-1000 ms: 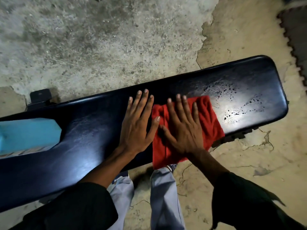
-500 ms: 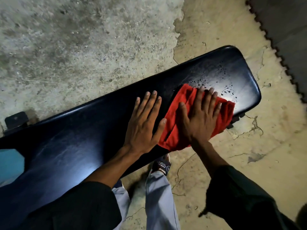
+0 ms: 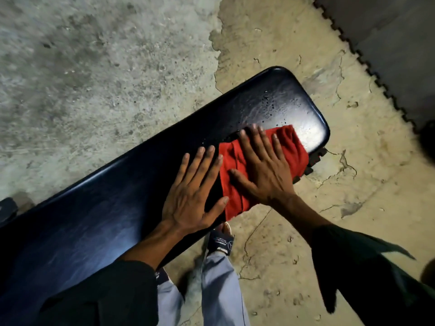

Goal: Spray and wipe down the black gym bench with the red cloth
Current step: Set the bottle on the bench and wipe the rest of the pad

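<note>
The black gym bench point(image 3: 94, 220) runs diagonally from lower left to upper right. The red cloth point(image 3: 295, 147) lies crumpled on the pad near its right end and hangs over the near edge. My right hand point(image 3: 261, 168) presses flat on the cloth with fingers spread. My left hand point(image 3: 190, 196) rests flat on the bare pad just left of the cloth, its thumb touching the cloth's edge. Spray droplets point(image 3: 275, 104) dot the pad beyond my right fingertips.
Cracked concrete floor surrounds the bench. A dark interlocking foam mat point(image 3: 388, 43) covers the top right corner. My legs in light trousers point(image 3: 219, 290) and a sandal point(image 3: 220, 241) stand against the bench's near side. A black metal bracket point(image 3: 315, 158) sticks out under the right end.
My right hand has slid the red cloth along the pad toward the bench's right end, over the droplets. My left hand followed beside it. The blue object at the left has left the view.
</note>
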